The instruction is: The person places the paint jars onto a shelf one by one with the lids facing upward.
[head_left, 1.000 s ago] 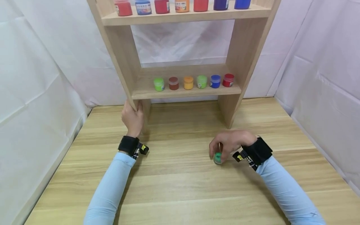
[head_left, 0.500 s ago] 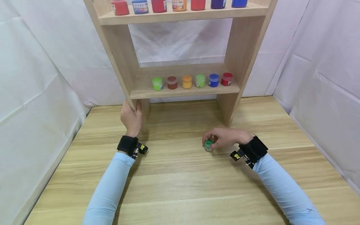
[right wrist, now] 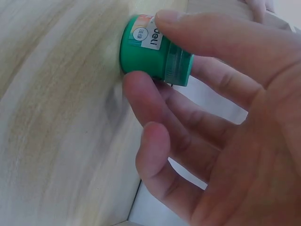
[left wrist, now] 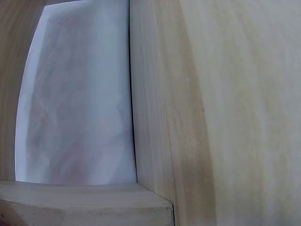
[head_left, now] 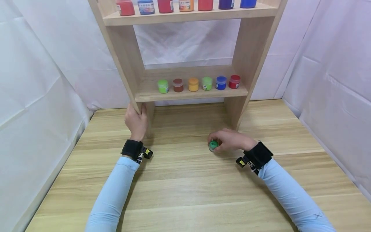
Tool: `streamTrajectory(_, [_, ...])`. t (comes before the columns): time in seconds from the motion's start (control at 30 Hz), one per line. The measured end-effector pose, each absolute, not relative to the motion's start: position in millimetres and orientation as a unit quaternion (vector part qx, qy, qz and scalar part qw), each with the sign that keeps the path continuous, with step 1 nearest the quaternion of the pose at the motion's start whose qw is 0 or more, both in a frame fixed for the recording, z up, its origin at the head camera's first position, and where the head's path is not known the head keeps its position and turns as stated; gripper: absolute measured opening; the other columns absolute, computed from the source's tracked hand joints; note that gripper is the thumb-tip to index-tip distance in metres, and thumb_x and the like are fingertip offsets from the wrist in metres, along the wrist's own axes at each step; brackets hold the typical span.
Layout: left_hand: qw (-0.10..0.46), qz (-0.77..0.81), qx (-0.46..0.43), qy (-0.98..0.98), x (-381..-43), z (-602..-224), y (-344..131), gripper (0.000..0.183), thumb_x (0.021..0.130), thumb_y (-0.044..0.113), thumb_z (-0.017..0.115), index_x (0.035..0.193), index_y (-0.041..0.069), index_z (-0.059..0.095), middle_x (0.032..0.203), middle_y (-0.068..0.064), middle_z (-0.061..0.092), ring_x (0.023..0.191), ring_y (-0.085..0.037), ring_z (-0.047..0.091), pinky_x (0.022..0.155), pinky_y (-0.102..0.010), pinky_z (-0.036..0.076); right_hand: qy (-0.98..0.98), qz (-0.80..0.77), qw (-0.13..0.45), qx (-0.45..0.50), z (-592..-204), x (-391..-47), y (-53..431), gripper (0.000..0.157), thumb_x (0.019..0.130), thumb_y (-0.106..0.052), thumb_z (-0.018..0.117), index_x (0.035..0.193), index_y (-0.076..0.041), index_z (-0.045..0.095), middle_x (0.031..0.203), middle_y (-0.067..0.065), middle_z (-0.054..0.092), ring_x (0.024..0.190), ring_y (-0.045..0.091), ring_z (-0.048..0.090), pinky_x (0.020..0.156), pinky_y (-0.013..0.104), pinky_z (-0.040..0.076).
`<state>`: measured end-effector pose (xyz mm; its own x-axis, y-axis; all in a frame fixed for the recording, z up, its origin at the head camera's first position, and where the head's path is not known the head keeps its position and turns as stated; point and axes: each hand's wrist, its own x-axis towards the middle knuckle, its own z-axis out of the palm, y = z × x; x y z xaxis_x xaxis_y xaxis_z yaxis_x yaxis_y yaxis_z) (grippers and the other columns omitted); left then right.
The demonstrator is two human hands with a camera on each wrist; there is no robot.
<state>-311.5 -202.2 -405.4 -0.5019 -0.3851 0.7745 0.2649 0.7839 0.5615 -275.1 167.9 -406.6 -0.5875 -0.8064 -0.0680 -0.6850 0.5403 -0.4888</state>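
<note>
My right hand (head_left: 229,140) pinches a small green paint jar (head_left: 213,145) between thumb and fingers, low over the wooden table in front of the shelf's right side. In the right wrist view the green jar (right wrist: 149,49) has a printed label, and its base meets the wood surface; the ring and little fingers curl below it. My left hand (head_left: 137,122) grips the lower left side panel of the wooden shelf (head_left: 191,94). Its fingertips are hidden behind the panel. The left wrist view shows only the panel edge (left wrist: 89,207), white cloth and tabletop.
On the lower shelf board stands a row of several small jars, among them an orange jar (head_left: 193,84) and a red jar (head_left: 234,82). Larger jars, such as a blue one (head_left: 146,7), line the upper board (head_left: 191,17). White cloth (head_left: 330,64) surrounds the table (head_left: 185,193).
My right hand has moved the green jar left and away from me, toward the shelf, slowing in the last half second. The left hand keeps its grip on the panel.
</note>
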Motion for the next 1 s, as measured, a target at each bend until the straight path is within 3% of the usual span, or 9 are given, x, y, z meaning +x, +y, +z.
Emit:
streamTrajectory(0.63, [0.495, -0.329, 0.032, -0.804, -313.8, -406.0, -201.5, 0.03, 0.09, 0.028, 0.062, 0.108, 0.003, 0.065, 0.086, -0.01, 0.062, 0.075, -0.026, 0.058, 0.062, -0.045, 0.042, 0.873, -0.234, 0.152, -0.4, -412.8, -278.8, 170.3, 0.03, 0.077, -0.018, 0.077, 0.103, -0.016, 0.061, 0.089, -0.005, 0.063, 0.078, 0.01, 0.057, 0.07, 0.027, 0.048])
streamTrajectory(1.0, [0.502, -0.33, 0.033, -0.799, -313.3, -405.9, -202.3, 0.033, 0.09, 0.03, 0.063, 0.111, 0.004, 0.065, 0.091, -0.01, 0.063, 0.08, -0.026, 0.061, 0.065, -0.045, 0.043, 0.867, -0.236, 0.105, -0.425, -405.1, -277.9, 163.8, 0.03, 0.081, -0.024, 0.073, 0.108, -0.011, 0.067, 0.085, -0.009, 0.062, 0.07, 0.009, 0.055, 0.062, 0.026, 0.048])
